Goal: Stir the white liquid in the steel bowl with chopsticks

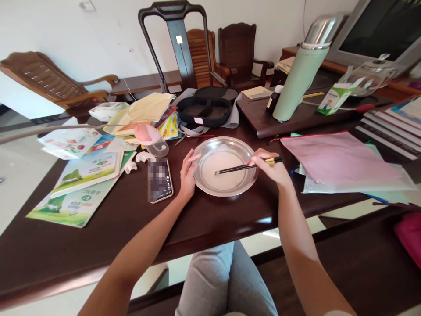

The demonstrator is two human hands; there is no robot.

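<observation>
A shallow round metal bowl (251, 177) stands on the table in front of me, with a whitish, cloudy layer (222, 163) in its bottom. At the bowl's left rim is my left hand (188, 174), its fingers curved along the edge and holding it. My right hand (267, 166) grips a pair of black chopsticks (235, 168) with gold-coloured ends. It is over the bowl's right side, and the chopstick tips reach into the whitish contents near the middle. Whether the tips touch the bottom cannot be made out.
Left of the bowl lie a phone (160, 180), a pink-topped clear cup (151, 139), crumpled tissue (131, 163) and booklets (75, 197). Behind sits a black case (204, 116). To the right are a pink pouch (335, 156), a green thermos (297, 83) and stacked books (391, 131).
</observation>
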